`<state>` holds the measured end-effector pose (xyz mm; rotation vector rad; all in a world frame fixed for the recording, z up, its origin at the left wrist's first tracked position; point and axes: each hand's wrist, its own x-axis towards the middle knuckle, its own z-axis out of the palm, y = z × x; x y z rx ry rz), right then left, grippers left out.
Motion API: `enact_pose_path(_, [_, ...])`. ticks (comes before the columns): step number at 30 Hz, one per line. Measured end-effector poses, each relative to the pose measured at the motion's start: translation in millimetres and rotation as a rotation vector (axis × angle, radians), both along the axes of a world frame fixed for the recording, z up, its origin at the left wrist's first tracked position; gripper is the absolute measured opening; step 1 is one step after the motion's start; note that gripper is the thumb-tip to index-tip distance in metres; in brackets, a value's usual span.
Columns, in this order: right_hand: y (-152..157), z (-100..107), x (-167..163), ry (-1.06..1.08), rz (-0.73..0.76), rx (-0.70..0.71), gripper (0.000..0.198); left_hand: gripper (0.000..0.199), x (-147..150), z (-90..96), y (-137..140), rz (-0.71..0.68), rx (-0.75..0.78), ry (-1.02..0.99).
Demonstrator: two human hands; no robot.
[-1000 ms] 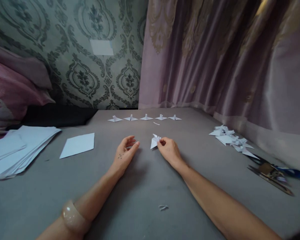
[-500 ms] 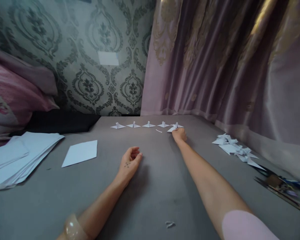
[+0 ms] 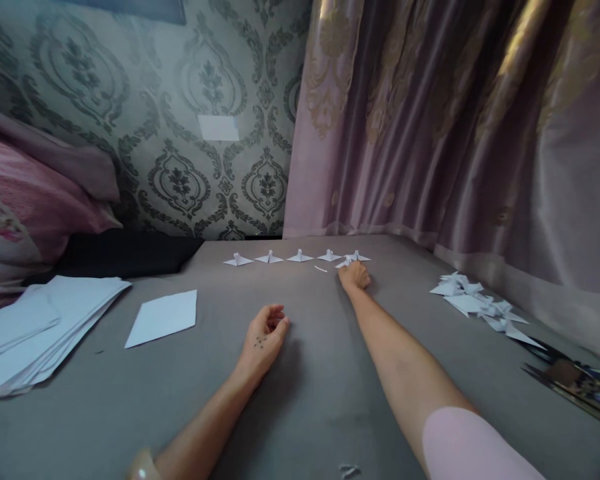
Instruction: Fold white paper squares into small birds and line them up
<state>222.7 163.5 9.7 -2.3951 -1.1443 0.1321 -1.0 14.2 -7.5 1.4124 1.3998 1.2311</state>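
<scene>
My right hand [image 3: 355, 275] reaches far across the grey surface and is closed on a small white origami crane [image 3: 347, 262], partly hidden by the fingers. Just behind it is the right-hand end of a row of similar white origami cranes [image 3: 300, 256], wings spread. My left hand [image 3: 266, 333] rests nearer on the surface, fingers loosely curled, thumb apart, and holds nothing. A thin white paper strip [image 3: 321, 269] lies left of my right hand. To the left of my left hand is a single white paper sheet [image 3: 163, 319].
A stack of white paper [image 3: 75, 320] lies at the left, before a black folded cloth [image 3: 135, 253]. On the right are a heap of folded paper pieces [image 3: 473, 303] and dark tools [image 3: 570, 380], blurred. A small scrap [image 3: 349, 471] is at the front edge. Curtains [image 3: 380, 167] hang behind.
My right hand has shifted slightly left and toward me with the crane, which now looks more apart from the row's last one. The view has tilted up a little. My left hand keeps its pose.
</scene>
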Motion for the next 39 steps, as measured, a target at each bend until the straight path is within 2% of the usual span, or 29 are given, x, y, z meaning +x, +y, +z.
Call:
enact_pose_path(3, [-8.9,0.8,-3.6,-0.034,0.053,0.025,0.033,0.033,0.2,1.8,-0.3,-0.006,-0.005,0.013])
enact_pose_path(9, [-17.4,-0.1,-24.4,-0.078,0.371,0.033,0.024,0.033,-1.2,7.3,-2.9,-0.010,0.001,0.043])
enact_pose_path(16, [-12.2,10.7,-36.5,-0.005,0.480,-0.136,0.033,0.033,-4.3,14.9,-9.2,-0.023,0.000,0.068])
enact_pose_path(20, [-31.7,14.8,-28.4,0.062,0.664,-0.196,0.033,0.034,-5.0,14.5,-10.1,-0.035,0.001,0.074])
enact_pose_path(23, [-64.7,16.2,-12.6,0.140,0.875,-0.238,0.032,0.036,-5.4,13.7,-10.0,-0.033,0.000,0.082])
enact_pose_path(24, [-79.7,17.2,-4.8,0.169,0.938,-0.249,0.022,0.036,-5.5,13.7,-10.2,-0.037,-0.003,0.088])
enact_pose_path(25, [-96.6,18.8,4.3,0.196,0.998,-0.263,0.015,0.035,-5.6,13.9,-10.6,-0.041,-0.005,0.094])
enact_pose_path(27, [-135.6,25.3,26.5,0.254,1.100,-0.310,0.011,0.034,-5.8,14.7,-12.0,-0.052,-0.007,0.109])
enact_pose_path(30, [-200.7,44.9,68.1,0.352,1.209,-0.414,0.008,0.035,-6.0,16.1,-14.7,-0.068,0.005,0.139])
enact_pose_path(32, [-242.0,62.8,98.7,0.592,1.306,-0.657,0.017,0.035,-6.2,16.2,-15.9,-0.077,0.011,0.164])
enact_pose_path(33, [-260.1,71.8,113.5,0.682,1.344,-0.827,0.024,0.035,-6.2,15.8,-16.1,-0.079,0.013,0.177])
enact_pose_path(34, [-275.9,80.0,127.4,0.731,1.363,-0.922,0.030,0.036,-6.1,14.9,-15.8,-0.079,0.009,0.192])
enact_pose_path(36, [-299.0,92.7,149.1,0.719,1.445,-0.963,0.039,0.037,-5.8,12.0,-14.2,-0.084,-0.004,0.223])
enact_pose_path(39, [-310.4,98.9,156.7,0.589,1.409,-0.844,0.043,0.040,-4.3,6.7,-10.2,-0.094,-0.008,0.262])
